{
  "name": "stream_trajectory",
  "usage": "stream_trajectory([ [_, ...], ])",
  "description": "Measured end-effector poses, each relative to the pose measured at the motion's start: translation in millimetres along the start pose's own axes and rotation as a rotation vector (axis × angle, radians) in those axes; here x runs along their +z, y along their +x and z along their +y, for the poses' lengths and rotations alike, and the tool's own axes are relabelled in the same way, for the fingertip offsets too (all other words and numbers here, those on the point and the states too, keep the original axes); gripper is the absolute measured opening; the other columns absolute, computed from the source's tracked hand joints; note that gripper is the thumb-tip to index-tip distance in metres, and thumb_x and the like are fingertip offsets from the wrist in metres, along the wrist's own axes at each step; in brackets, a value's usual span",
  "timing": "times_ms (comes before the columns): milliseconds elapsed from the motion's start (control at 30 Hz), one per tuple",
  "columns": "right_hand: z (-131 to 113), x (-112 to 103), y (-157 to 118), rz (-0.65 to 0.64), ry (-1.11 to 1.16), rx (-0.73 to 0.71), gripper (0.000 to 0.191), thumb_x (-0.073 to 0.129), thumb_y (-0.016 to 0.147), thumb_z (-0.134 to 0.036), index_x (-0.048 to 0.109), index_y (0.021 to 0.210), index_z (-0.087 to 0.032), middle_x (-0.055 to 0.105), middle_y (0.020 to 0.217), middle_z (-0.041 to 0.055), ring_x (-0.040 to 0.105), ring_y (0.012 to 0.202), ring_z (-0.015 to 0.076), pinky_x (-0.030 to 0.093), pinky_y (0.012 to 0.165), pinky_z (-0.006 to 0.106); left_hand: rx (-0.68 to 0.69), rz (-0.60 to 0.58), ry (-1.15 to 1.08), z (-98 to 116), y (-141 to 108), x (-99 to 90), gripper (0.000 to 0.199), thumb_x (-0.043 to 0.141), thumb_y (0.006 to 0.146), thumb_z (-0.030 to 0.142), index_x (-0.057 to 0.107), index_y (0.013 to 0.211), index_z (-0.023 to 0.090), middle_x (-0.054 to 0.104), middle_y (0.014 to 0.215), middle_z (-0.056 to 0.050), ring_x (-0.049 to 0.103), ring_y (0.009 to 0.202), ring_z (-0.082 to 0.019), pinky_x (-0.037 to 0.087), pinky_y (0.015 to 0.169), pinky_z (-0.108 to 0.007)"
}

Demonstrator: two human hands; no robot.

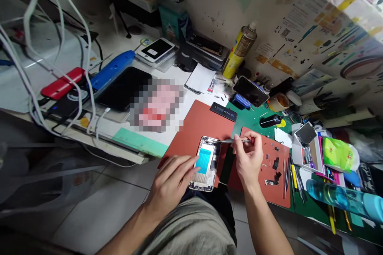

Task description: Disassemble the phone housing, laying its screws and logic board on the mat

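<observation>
An opened phone housing [216, 167] lies tilted at the near edge of the brown mat, a blue sheet [204, 160] inside it. My left hand [174, 177] grips its left side, fingertips over the edge. Pinched in my right hand [247, 158] is a slim metal screwdriver [228, 141]; its tip meets the housing's upper right corner. A black phone battery [224, 112] rests on the mat beyond the housing. To the right of my right hand, small phone parts [275, 163] are scattered on a second brown mat [254, 179].
Tweezers and thin tools [295, 175] lie at the right, near a blue water bottle [338, 197] and a white box [308, 147]. A propped phone [250, 91] and a yellow spray can [239, 50] stand behind. White cables [86, 48] hang at left, beside a large black-screened device [125, 87].
</observation>
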State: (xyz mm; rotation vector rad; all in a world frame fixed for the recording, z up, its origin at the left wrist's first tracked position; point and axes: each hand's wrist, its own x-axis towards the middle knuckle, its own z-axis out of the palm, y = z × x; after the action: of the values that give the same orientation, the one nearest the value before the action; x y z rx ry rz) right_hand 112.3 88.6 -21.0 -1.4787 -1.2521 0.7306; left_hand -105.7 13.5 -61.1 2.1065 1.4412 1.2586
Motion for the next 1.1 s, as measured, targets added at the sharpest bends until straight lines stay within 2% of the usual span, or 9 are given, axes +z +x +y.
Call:
stream_trajectory([
  [100,-0.6,-7.7,-5.1,0.043,0.225,0.175,0.038,0.082,0.092,-0.049,0.054,0.099,-0.025,0.044,0.068,-0.0111,0.046,0.053,0.0088,0.040,0.048,0.020,-0.167,-0.044,-0.096,4.9,31.3,9.4,0.023,0.068,0.104,0.015,0.071,0.126,0.023,0.075,0.110,-0.002,0.070,0.094,-0.015,0.056,0.087,-0.026],
  [200,-2.3,-15.7,-9.0,0.075,0.336,0.243,0.041,0.087,0.088,-0.047,0.054,0.098,-0.025,0.040,0.065,-0.0130,0.043,0.050,0.0070,0.039,0.047,0.018,-0.244,-0.129,-0.178,11.6,57.6,22.5,0.016,0.070,0.103,0.021,0.072,0.119,0.025,0.074,0.102,0.002,0.066,0.077,-0.012,0.054,0.072,-0.024],
  [433,4.2,-40.0,-14.3,0.135,0.396,0.280,0.040,0.085,0.090,-0.048,0.053,0.102,-0.025,0.056,0.063,-0.0105,0.056,0.054,0.0095,0.045,0.050,0.018,-0.164,-0.290,-0.253,25.9,85.2,40.7,0.015,0.060,0.106,0.024,0.069,0.095,0.025,0.075,0.092,0.003,0.069,0.081,-0.015,0.050,0.070,-0.025],
  [533,7.4,-60.5,-21.0,0.272,0.349,0.269,0.041,0.085,0.090,-0.048,0.053,0.103,-0.025,0.061,0.064,-0.0085,0.063,0.056,0.0121,0.050,0.052,0.020,-0.150,-0.385,-0.262,27.7,106.2,50.9,0.017,0.060,0.107,0.029,0.068,0.093,0.025,0.071,0.084,0.004,0.065,0.072,-0.014,0.047,0.066,-0.026],
  [600,7.9,-76.0,-29.7,0.433,0.273,0.231,0.040,0.085,0.090,-0.047,0.054,0.103,-0.025,0.060,0.065,-0.0088,0.063,0.054,0.0119,0.052,0.052,0.020,-0.118,-0.453,-0.241,30.3,126.5,68.4,0.018,0.060,0.107,0.032,0.069,0.093,0.024,0.071,0.086,0.003,0.063,0.071,-0.015,0.047,0.067,-0.027],
  [700,6.7,-93.7,-46.6,0.587,0.154,0.158,0.035,0.084,0.091,-0.043,0.057,0.102,-0.024,0.060,0.067,-0.0080,0.063,0.054,0.0108,0.054,0.052,0.019,-0.020,-0.560,-0.203,37.7,156.1,112.2,0.018,0.058,0.106,0.026,0.072,0.095,0.023,0.074,0.098,-0.001,0.068,0.089,-0.019,0.050,0.082,-0.031],
  [867,8.0,-100.7,-70.1,0.560,0.109,0.099,0.024,0.080,0.096,-0.033,0.059,0.102,-0.024,0.063,0.070,-0.0065,0.065,0.056,0.0094,0.054,0.054,0.016,0.046,-0.671,-0.106,47.5,176.0,185.6,0.021,0.058,0.104,0.025,0.076,0.094,0.022,0.075,0.103,-0.006,0.070,0.096,-0.025,0.051,0.085,-0.036],
  [967,12.5,-100.0,-75.6,0.551,0.149,0.109,0.022,0.079,0.097,-0.032,0.059,0.103,-0.024,0.065,0.070,-0.0058,0.067,0.058,0.0103,0.057,0.056,0.017,0.027,-0.671,-0.026,47.8,174.5,203.6,0.024,0.057,0.105,0.026,0.079,0.098,0.022,0.075,0.107,-0.009,0.070,0.095,-0.028,0.051,0.082,-0.037],
  [1100,19.5,-102.1,-75.8,0.560,0.173,0.122,0.022,0.078,0.098,-0.031,0.058,0.104,-0.024,0.066,0.069,-0.0053,0.068,0.057,0.0109,0.058,0.057,0.018,0.013,-0.656,0.026,47.1,170.4,206.8,0.024,0.058,0.105,0.029,0.081,0.102,0.023,0.076,0.112,-0.009,0.071,0.098,-0.028,0.052,0.084,-0.038],
])
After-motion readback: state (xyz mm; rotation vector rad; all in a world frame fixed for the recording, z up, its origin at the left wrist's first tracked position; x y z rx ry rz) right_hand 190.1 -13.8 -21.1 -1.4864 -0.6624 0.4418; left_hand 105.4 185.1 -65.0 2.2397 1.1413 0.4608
